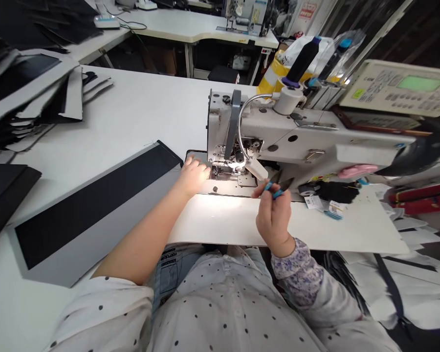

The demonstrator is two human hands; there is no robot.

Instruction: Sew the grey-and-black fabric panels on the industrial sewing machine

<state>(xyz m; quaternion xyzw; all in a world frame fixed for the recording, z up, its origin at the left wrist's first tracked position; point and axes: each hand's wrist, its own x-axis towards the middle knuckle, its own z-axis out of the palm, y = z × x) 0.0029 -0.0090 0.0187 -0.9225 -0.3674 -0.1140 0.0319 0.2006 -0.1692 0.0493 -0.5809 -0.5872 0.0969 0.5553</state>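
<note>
My left hand (195, 176) lies on the bed of a sewing machine (308, 132), just left of its presser foot area (227, 171). Its fingers are spread over a grey plate-like piece with a dark edge (195, 155); the fingertips are partly hard to make out. In my right hand (275, 217) is a pair of thread snips (278, 188) with blue handles, dark blades pointing up and right, in front of the machine bed. Left of my left hand lies a long black and grey fabric panel (99, 208), apart from the needle area.
Stacks of black and grey cut pieces (33, 98) lie on the left. A control panel (403, 88) and a thread cone (302, 61) sit atop the machine. A black bundle with tags (335, 192) lies at right. Behind stands another table (176, 24).
</note>
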